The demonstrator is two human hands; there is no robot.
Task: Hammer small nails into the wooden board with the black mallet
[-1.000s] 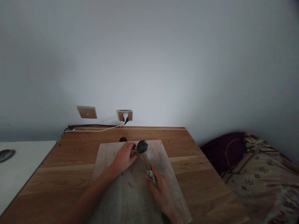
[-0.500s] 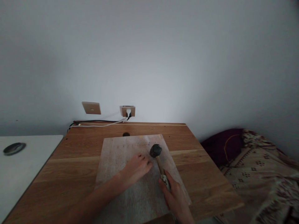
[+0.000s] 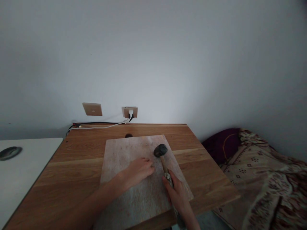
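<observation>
My right hand (image 3: 177, 189) is closed around the patterned grip of a mallet (image 3: 164, 163) with a wooden handle and a dark, rounded head. The mallet head is over the upper right part of a pale, worn wooden board (image 3: 134, 209). To its left, my left hand (image 3: 140, 170) rests low over the board, its fingers curled together and pointing down. Anything between those fingertips is hidden. A row of small dark dots (image 3: 131, 147), nails or holes, runs along the board's far edge.
The board lies on a wooden table (image 3: 208, 172) against a wall. Cables (image 3: 103, 127) run along the table's back to a socket (image 3: 130, 112). At left is a white surface with a dark oval fitting (image 3: 11, 153); at right, patterned bedding (image 3: 251, 172).
My left hand has drawn slightly left and its fingers look more tucked in. The mallet stays beside it, its head turned a little. The camera view has shifted slightly.
</observation>
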